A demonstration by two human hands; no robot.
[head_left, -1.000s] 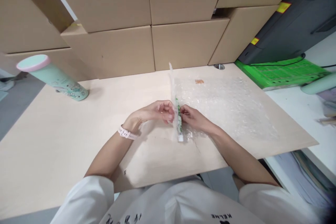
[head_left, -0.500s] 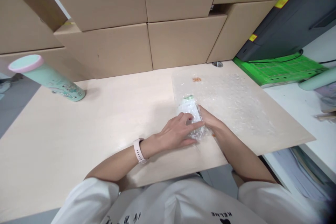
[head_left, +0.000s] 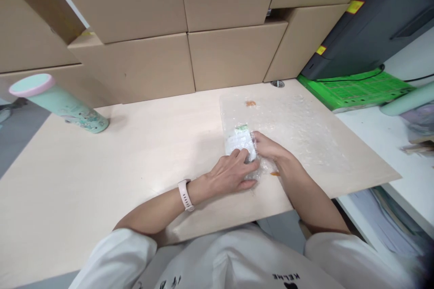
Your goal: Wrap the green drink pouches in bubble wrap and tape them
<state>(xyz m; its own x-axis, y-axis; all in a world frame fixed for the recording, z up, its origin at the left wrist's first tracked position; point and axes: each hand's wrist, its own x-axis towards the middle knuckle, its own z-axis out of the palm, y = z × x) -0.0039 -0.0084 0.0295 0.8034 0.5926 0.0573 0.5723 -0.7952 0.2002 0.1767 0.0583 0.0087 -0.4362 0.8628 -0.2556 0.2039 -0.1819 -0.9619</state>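
A small white box-like item (head_left: 238, 141) with a green mark at its far end lies wrapped in clear plastic, on the near-left part of a sheet of bubble wrap (head_left: 305, 131). My left hand (head_left: 233, 172), a pale pink watch band on its wrist, bends its fingers over the near end and presses on the wrap there. Along the right side of the item, my right hand (head_left: 267, 146) curls its fingers against the wrapped edge. Its fingertips are partly hidden. Orange print (head_left: 251, 104) shows on the far part of the sheet.
A mint-green tumbler (head_left: 73, 106) with a pink rim stands at the table's left. Stacked cardboard boxes (head_left: 225, 56) line the back. On the right are a green crate (head_left: 352, 88), a dark grey case (head_left: 369, 31) and a white side surface (head_left: 369, 131).
My left fingers have shifted slightly and curl more at the near end. My right fingers have closed in against the item's right edge. The view has turned a little.
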